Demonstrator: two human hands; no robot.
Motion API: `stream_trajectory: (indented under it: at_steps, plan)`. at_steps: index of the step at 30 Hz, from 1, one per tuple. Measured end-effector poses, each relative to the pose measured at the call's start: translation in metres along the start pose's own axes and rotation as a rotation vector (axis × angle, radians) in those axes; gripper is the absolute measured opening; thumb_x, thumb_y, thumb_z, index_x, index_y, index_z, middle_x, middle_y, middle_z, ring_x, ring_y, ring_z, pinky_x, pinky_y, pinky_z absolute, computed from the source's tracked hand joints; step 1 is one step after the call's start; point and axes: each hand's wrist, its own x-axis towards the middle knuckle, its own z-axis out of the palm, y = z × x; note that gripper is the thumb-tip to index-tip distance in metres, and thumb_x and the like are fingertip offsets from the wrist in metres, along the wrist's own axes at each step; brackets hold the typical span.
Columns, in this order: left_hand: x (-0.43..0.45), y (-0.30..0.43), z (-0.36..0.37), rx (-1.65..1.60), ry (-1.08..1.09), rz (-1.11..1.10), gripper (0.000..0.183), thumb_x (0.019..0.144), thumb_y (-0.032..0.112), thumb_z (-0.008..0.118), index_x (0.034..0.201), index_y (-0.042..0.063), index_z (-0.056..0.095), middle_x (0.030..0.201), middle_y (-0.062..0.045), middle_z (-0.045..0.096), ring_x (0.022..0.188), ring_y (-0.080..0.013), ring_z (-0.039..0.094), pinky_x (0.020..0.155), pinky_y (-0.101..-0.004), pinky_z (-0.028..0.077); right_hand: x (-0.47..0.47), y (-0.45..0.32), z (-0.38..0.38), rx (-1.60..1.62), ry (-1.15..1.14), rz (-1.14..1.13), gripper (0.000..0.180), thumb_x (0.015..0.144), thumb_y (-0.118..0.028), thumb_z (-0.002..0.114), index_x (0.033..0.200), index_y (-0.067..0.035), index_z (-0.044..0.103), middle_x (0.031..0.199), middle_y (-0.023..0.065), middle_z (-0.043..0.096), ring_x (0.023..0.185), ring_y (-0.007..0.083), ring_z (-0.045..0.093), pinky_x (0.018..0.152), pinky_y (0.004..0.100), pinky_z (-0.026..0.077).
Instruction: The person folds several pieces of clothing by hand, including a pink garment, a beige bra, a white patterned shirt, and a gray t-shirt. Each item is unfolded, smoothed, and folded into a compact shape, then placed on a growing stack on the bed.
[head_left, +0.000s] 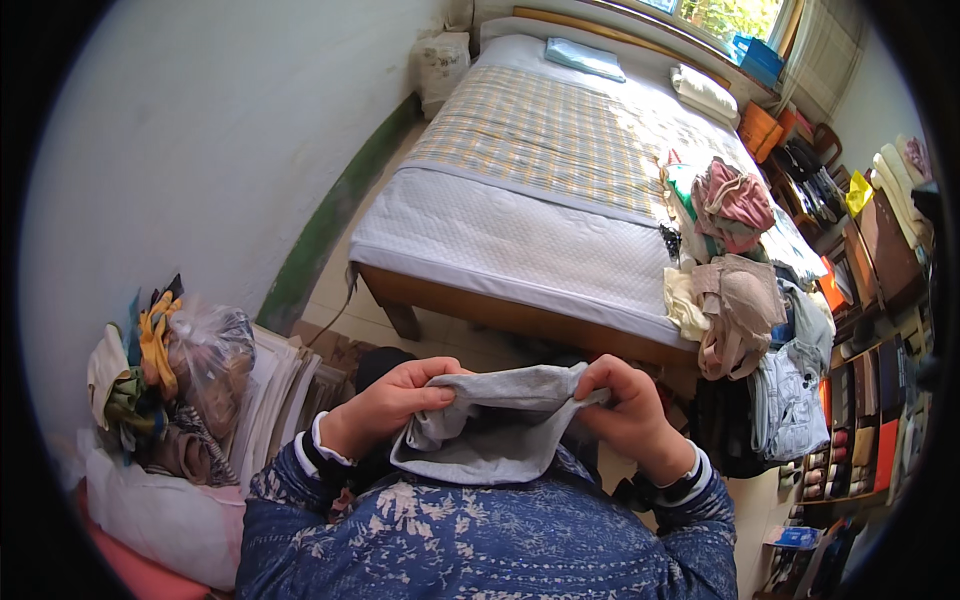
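Note:
A grey cloth garment (517, 457) is stretched between my two hands, close in front of my body. My left hand (386, 401) pinches its left upper edge between thumb and fingers. At the right upper corner, my right hand (630, 409) grips the same edge. The cloth hangs in a loop, with an opening facing up between the hands. Which kind of garment it is, I cannot tell. Beyond my hands stands a bed with a white quilted mattress cover (510, 240) and a checked blanket (540, 142).
Piled clothes lie on the bed's right corner, among them a beige bra (742, 300), pink cloth (731, 202) and folded light jeans (791, 405). At left are a clear plastic bag (214, 360) and more cloths by the wall. Shelves with shoes (832, 465) line the right side.

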Motion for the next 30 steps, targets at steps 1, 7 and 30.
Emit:
stream_trajectory:
  at_steps: [1,7,30]
  plan:
    - [0.0,0.003,-0.001,0.065,0.012,0.005,0.022,0.099,0.01,0.063,0.12,0.001,0.063,0.112,-0.004,0.067,0.099,-0.0098,0.06,0.088,-0.0243,0.047,0.001,0.0,0.0,0.069,0.032,0.014,0.027,0.079,0.01,0.073,0.098,-0.005,0.062,0.095,0.0015,0.065,0.091,0.011,0.061,0.083,0.0248,0.049]
    - [0.0,0.028,-0.005,0.773,0.055,0.056,0.026,0.099,0.017,0.069,0.12,0.001,0.065,0.097,-0.001,0.068,0.087,-0.0081,0.058,0.077,-0.0237,0.047,0.002,-0.003,-0.008,0.219,0.178,0.022,0.029,0.079,0.015,0.067,0.097,-0.007,0.06,0.094,-0.0012,0.064,0.089,0.0058,0.059,0.081,0.0217,0.046]
    - [-0.005,0.046,-0.034,0.79,0.283,0.192,0.015,0.094,0.014,0.074,0.088,0.001,0.069,0.074,0.003,0.062,0.07,-0.0057,0.052,0.064,-0.0231,0.041,0.003,0.006,-0.03,0.403,0.399,-0.173,0.036,0.075,0.02,0.065,0.091,-0.01,0.054,0.089,-0.0025,0.057,0.081,0.0075,0.055,0.074,0.0232,0.045]
